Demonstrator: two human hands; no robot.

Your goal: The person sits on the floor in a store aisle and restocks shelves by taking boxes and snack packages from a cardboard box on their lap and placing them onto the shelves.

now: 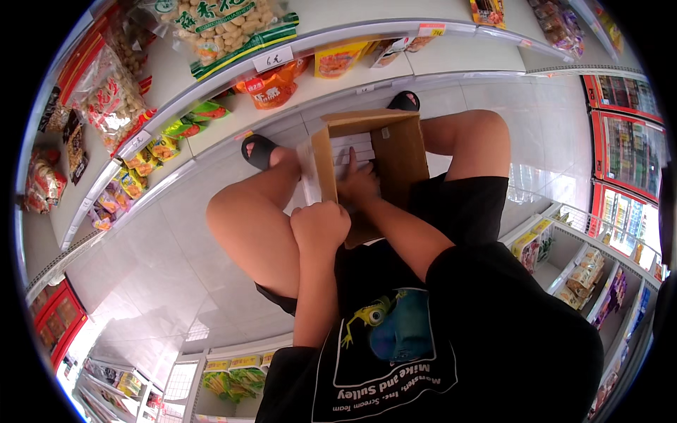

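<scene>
An open cardboard box (399,158) is tilted between my bent knees. My left hand (320,226) is closed on its near left edge, with the fingertips hidden from view. Inside the box is my right hand (362,182), its index finger extended onto flat white pieces (353,141) lying side by side. The other fingers are partly curled, and I see nothing held in them. A pale, clear-looking sheet or wrap (309,174) shows along the box's left outer side. What lies deeper in the box is hidden by my right hand and forearm.
Ahead stands a shelf (365,84) with bagged peanuts (225,31), an orange snack pouch (272,87) and handwritten price tags (272,58). Behind me on the right are divided snack bins (550,259). Red-framed glass-door coolers (627,148) line the far right. Grey tiles (174,254) cover the floor.
</scene>
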